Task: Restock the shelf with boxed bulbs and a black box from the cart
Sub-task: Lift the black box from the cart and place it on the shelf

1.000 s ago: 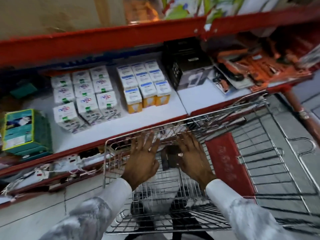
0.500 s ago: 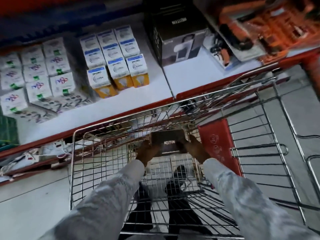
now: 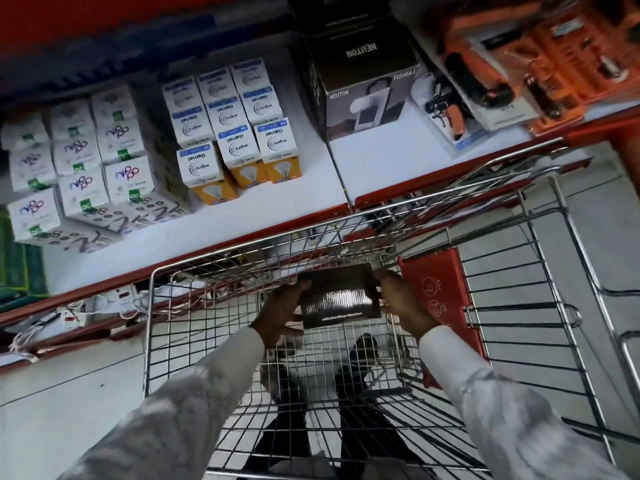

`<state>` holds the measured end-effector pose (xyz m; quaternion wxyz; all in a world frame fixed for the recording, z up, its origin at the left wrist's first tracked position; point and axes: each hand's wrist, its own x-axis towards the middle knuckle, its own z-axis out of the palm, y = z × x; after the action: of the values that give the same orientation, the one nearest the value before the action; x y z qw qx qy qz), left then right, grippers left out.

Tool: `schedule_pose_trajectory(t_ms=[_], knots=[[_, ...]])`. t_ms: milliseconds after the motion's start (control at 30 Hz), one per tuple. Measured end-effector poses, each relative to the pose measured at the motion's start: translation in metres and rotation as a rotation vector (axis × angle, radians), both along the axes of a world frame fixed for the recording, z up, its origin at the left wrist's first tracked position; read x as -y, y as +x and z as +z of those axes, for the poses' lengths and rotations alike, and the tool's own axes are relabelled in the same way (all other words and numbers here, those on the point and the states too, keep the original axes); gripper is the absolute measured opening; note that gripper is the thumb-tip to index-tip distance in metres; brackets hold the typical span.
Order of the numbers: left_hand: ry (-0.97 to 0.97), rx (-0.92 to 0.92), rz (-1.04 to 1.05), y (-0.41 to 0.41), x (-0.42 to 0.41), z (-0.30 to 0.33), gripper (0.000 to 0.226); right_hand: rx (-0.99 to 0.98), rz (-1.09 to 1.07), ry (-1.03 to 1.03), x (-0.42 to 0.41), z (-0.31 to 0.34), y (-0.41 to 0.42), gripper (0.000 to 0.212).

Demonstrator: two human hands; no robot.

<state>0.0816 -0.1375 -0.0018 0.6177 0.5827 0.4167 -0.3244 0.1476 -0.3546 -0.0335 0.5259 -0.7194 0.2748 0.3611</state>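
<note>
1. Head cam looks straight down: both hands have the black box (image 3: pixel 341 295) clamped between them, inside the wire cart (image 3: pixel 180 341) near its front rim and clear of the basket floor.
2. Left hand (image 3: pixel 282 315) has its fingers (image 3: pixel 294 294) wrapped on the box's left edge, with a couple curled under the bottom. Right hand (image 3: pixel 403 303) presses flat against the right edge. So it's a squeeze from 2 sides, not much of a cradle underneath.
3. Shelf (image 3: pixel 381 161) sits just past the cart. There's a bigger black Neuton box (image 3: pixel 363 95) at the back with bare white shelf in front of it, which looks like the likely landing spot.
4. What could go wrong, my guess: the surface looks glossy, so a side squeeze could let it slip on the way up, dropping it back through the cart.
5. The front rim is right there too. Lift too shallow and the box clips the wire.
6. Swing left and it could knock the front row of boxed bulbs (image 3: pixel 242 147), which stand close together.
</note>
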Motion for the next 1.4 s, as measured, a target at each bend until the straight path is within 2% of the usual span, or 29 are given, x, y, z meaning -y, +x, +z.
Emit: schedule_pose_trajectory(t_ms=[100, 267, 400, 567, 733, 933, 1033, 1100, 1200, 1233, 1400], knots=[[-0.074, 0.033, -0.051, -0.003, -0.016, 0.038, 0.036, 0.035, -0.013, 0.056, -0.002, 0.040, 0.002, 0.026], [-0.099, 0.122, -0.120, 0.003, -0.033, 0.105, 0.034, 0.115, 0.093, 0.093, -0.005, 0.119, 0.008, 0.021], [-0.119, 0.255, -0.156, 0.005, -0.046, 0.151, 0.044, 0.446, 0.126, -0.118, -0.002, 0.173, 0.008, 0.017], [-0.055, 0.409, -0.131, 0.016, -0.042, 0.211, 0.047, 0.627, 0.102, -0.150, 0.004, 0.228, 0.018, 0.013], [0.054, 0.568, -0.067, 0.047, -0.026, 0.251, 0.026, 0.762, 0.070, -0.119, 0.011, 0.264, 0.050, 0.018], [0.133, 0.629, -0.018, 0.099, -0.001, 0.243, 0.037, 0.786, 0.037, -0.107, 0.016, 0.261, 0.109, 0.020], [0.148, 0.607, -0.004, 0.124, 0.013, 0.222, 0.042, 0.756, 0.079, -0.111, 0.020, 0.244, 0.137, 0.037], [0.169, 0.582, 0.023, 0.139, 0.020, 0.205, 0.042, 0.739, 0.084, -0.125, 0.022, 0.233, 0.152, 0.032], [0.215, 0.563, 0.075, 0.159, 0.031, 0.181, 0.034, 0.715, 0.129, -0.158, 0.024, 0.215, 0.173, 0.008], [0.221, 0.559, 0.091, 0.165, 0.035, 0.174, 0.031, 0.716, 0.162, -0.178, 0.025, 0.211, 0.179, 0.008], [0.256, 0.571, 0.158, 0.186, 0.049, 0.152, 0.011, 0.716, 0.311, -0.269, 0.026, 0.188, 0.210, 0.029]])
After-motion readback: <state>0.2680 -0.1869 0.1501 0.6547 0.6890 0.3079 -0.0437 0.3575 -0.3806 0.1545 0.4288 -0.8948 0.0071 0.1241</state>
